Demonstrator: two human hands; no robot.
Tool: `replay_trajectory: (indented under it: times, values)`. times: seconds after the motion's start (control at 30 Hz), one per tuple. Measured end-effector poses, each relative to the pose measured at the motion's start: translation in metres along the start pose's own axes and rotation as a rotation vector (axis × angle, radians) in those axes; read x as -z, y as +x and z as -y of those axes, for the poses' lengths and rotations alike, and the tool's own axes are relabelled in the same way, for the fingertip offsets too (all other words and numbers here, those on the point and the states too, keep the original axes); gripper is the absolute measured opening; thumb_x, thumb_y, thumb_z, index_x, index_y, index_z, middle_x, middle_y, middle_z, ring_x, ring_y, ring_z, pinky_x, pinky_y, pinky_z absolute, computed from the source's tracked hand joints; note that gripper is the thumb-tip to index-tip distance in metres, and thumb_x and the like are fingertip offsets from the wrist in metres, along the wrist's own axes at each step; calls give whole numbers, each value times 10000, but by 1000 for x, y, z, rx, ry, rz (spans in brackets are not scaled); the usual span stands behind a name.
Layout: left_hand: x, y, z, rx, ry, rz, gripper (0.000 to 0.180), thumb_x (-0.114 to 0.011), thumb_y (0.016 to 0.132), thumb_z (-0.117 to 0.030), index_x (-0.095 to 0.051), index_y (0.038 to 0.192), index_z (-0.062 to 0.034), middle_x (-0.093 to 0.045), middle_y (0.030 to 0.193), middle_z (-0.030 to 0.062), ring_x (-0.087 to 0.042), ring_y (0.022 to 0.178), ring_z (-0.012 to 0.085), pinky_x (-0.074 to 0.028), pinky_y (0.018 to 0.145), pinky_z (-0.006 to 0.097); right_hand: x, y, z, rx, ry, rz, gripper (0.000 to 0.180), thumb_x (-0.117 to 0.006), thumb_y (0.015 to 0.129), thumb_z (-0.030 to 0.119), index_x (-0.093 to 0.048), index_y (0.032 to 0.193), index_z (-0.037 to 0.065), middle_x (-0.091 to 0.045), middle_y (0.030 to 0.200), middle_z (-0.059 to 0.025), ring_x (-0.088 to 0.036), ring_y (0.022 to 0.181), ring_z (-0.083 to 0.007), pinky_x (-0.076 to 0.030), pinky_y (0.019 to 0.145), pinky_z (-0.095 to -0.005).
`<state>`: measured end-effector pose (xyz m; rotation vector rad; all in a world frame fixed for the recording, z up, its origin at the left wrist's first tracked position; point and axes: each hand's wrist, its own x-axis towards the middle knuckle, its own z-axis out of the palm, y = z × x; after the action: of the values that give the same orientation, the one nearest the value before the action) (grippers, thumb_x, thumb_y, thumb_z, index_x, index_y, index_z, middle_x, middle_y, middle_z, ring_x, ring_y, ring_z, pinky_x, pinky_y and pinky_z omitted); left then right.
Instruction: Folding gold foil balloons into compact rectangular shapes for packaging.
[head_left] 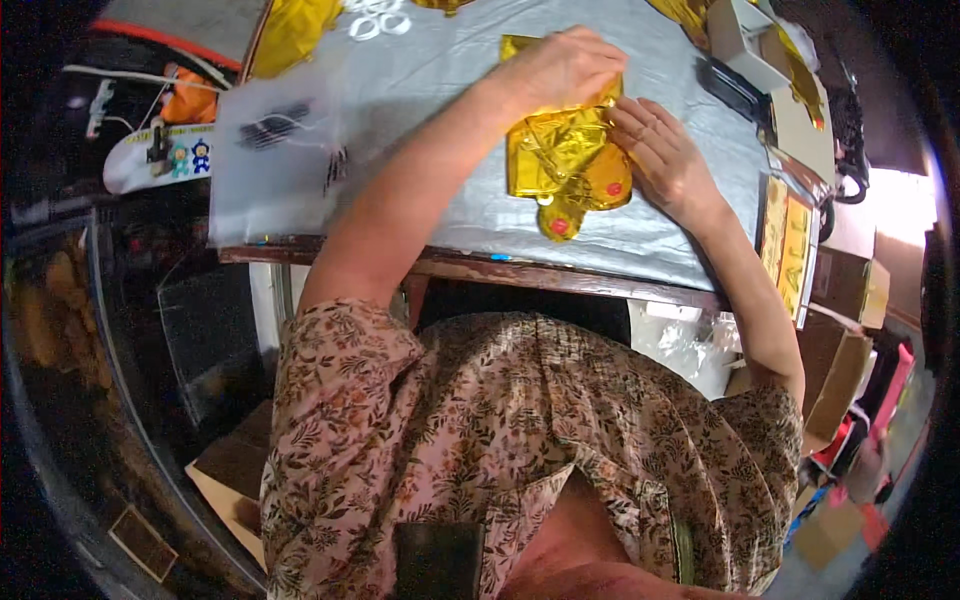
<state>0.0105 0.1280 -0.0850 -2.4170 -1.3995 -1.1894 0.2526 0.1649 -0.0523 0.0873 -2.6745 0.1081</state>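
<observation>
A flat gold foil balloon (545, 160), folded and crinkled, lies on the silver-grey covered table (430, 190). Two rounded lobes of it, each with a small red mark, point toward me. My left hand (570, 70) is over its far part, fingers bent down and pressed together on the foil; the fingertips are partly hidden. At the balloon's right edge rests my right hand (662, 160), its fingers stretched out and touching the foil.
A translucent plastic bag (275, 165) lies at the table's left. White rings (380, 22) and more gold foil (295, 35) are at the far side. On the right stand a white open box (740, 40) and a black object (735, 92). Cardboard boxes (838, 385) sit beyond.
</observation>
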Motion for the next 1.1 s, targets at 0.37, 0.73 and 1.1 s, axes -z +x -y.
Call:
replay_trajectory:
  times: [0.37, 0.73, 1.1]
  values:
    - [17, 3, 13, 398, -274, 133, 327, -703, 896, -301, -783, 1130, -88, -751, 1200, 94, -665, 1206, 267, -527, 1016, 344, 4, 10, 3, -53, 83, 40, 346, -680, 795, -80, -653, 1140, -68, -694, 1257, -195, -672, 1166, -413, -557, 1025, -468]
    - [118, -37, 32, 594, -378, 1, 231, -673, 973, -153, -774, 1153, -50, -788, 1073, 130, -733, 960, 201, -555, 829, 339, 4, 7, 3, -75, 111, 47, 303, -634, 834, -84, -658, 1135, -54, -677, 1300, -199, -656, 1202, -415, -548, 1030, -449]
    - [81, 7, -5, 297, -442, 343, 222, -657, 947, -122, -758, 1137, -68, -758, 1077, 162, -726, 991, 272, -548, 832, 368, 4, 6, 3, -88, 84, 56, 350, -682, 798, -63, -687, 1147, -39, -676, 1316, -172, -661, 1200, -388, -548, 1037, -425]
